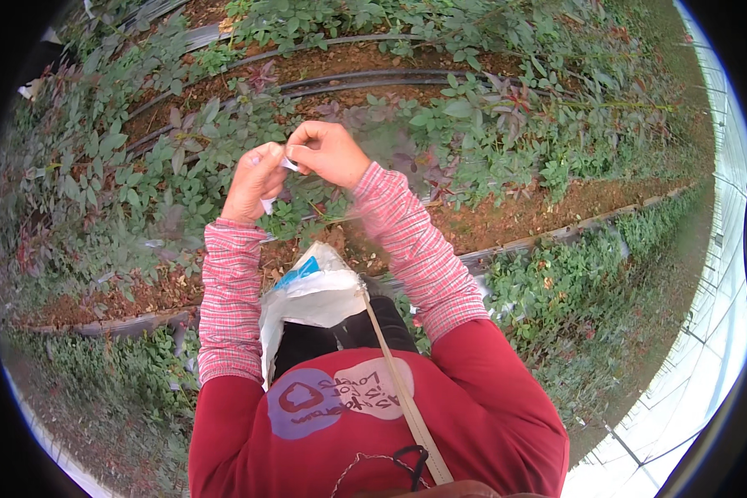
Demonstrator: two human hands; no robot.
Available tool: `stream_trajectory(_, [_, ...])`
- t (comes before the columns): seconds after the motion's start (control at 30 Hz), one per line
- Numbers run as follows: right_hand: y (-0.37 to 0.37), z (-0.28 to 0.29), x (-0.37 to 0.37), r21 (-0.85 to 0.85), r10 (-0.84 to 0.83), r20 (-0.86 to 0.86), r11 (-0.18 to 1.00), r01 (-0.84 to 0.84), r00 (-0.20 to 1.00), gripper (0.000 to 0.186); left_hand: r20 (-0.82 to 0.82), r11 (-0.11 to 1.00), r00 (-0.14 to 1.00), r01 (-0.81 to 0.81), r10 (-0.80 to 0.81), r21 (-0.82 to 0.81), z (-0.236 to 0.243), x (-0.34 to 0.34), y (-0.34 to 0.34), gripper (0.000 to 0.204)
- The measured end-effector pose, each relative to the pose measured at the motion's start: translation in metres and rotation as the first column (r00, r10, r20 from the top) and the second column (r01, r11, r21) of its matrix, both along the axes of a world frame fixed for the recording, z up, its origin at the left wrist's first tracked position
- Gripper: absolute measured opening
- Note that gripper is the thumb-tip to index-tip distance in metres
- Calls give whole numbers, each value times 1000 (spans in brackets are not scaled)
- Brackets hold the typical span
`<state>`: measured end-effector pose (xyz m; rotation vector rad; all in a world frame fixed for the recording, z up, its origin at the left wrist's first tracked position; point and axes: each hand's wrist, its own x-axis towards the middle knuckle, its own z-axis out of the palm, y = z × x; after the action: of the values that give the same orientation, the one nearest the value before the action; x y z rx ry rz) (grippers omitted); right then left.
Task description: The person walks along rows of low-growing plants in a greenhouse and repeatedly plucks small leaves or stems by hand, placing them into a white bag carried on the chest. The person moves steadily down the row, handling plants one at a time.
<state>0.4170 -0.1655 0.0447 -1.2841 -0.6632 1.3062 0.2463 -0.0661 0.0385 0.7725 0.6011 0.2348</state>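
Observation:
My left hand [256, 181] and my right hand [329, 155] meet in front of me, above a row of leafy plants [303, 203]. A small white strip [289, 163], thin like paper or tape, runs between their fingertips. Both hands are closed, thumbs pressed to the fingers. More of the white material hangs below my left palm. Whether a stem or anything else is pinched inside my right fingers is hidden. At my waist hangs an open white bag [319, 290] with a blue patch, on a beige strap [394, 365].
Dark irrigation pipes [365, 79] lie along the brown soil beyond my hands. Bare soil [490, 220] and a pale bed edging [556, 235] run crosswise before me. Dense foliage fills both sides. A whitish panelled surface [681, 373] curves along the right rim.

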Motion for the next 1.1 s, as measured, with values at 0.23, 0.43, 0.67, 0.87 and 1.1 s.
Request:
stream_trajectory(0.23, [15, -10, 12, -49, 51, 173, 998, -44, 984, 12, 30, 995, 995, 94, -95, 14, -8, 4, 19, 20])
stream_trajectory(0.43, [56, -16, 1, -180, 39, 267, 984, 10, 963, 16, -163, 765, 977, 2, 134, 644, -29, 5, 49, 19])
stream_trajectory(0.67, [106, -50, -12, -3, -41, 749, 998, 66, 661, 24, -2, 138, 717, -131, 697, 982, -63, 37, 62, 23])
stream_trajectory(0.87, [127, -74, -15, 155, -168, 855, 986, 68, 491, 28, 128, 168, 713, -330, 689, 929, -86, 50, 79, 24])
stream_trajectory(1.1, [141, -94, -8, 209, -282, 687, 959, 190, 670, 15, 95, 490, 819, -427, 566, 760, -105, 48, 98, 16])
